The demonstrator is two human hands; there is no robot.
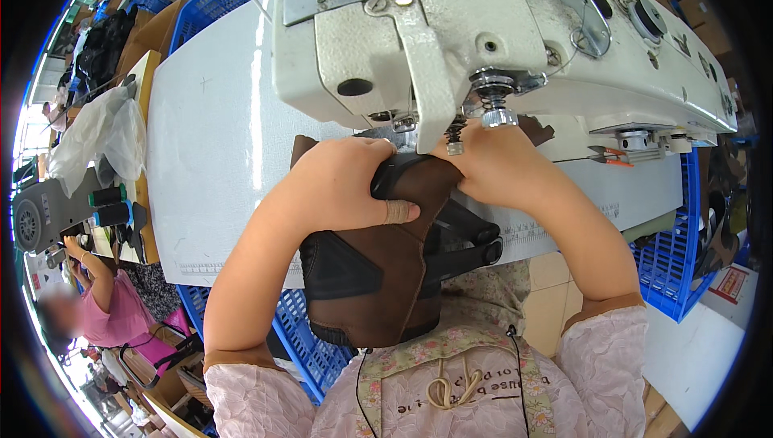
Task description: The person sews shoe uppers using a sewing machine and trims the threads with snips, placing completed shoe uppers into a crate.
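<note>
A dark brown garment [386, 265] of sheer fabric with black panels lies under the head of a white sewing machine [346, 43] and hangs over the table's near edge toward my lap. Black straps [467, 245] trail from its right side. My left hand [342, 184] grips the cloth just left of the needle area, its fingers bent and its thumb, wrapped in a tan bandage, pressing on top. On the right, my right hand [499, 166] holds the fabric's far edge close to the presser; its fingertips are partly hidden behind the machine's spring and knob.
Orange-handled thread snips [612, 156] lie on the white table [209, 148] at the right. Blue plastic baskets [672, 245] stand below and behind it. At the left are a clear plastic bag [105, 136], thread cones [111, 214] and a person in pink [121, 309] at another machine.
</note>
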